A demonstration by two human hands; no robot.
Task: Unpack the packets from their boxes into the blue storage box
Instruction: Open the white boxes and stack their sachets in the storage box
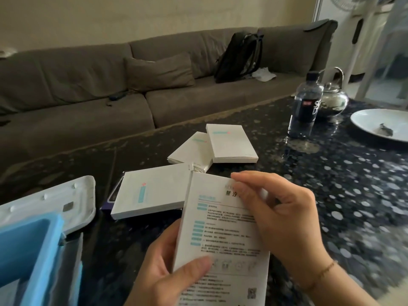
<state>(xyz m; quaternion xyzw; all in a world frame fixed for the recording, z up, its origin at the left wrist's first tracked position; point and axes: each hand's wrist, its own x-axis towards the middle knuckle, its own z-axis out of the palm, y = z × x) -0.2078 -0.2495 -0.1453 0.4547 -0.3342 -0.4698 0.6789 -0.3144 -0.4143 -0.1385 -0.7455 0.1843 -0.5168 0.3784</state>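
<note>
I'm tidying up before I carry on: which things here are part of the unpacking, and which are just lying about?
Job: white cardboard box in both hands; three white boxes on the table; blue plastic storage box.

Lying about: clear water bottle, metal kettle, white plate.

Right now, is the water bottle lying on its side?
No. The water bottle stands upright on the table, cap on top, beside the white plate.

A flat white box (223, 241), its printed back face up, is held above the tabletop (331, 184), tilted. Three more white boxes lie beyond it: one (152, 191) just beside it, two (230, 143) (191, 151) farther back, overlapping. The blue storage box (33, 250) stands open at the lower left, its white lid (55, 202) behind it.
</note>
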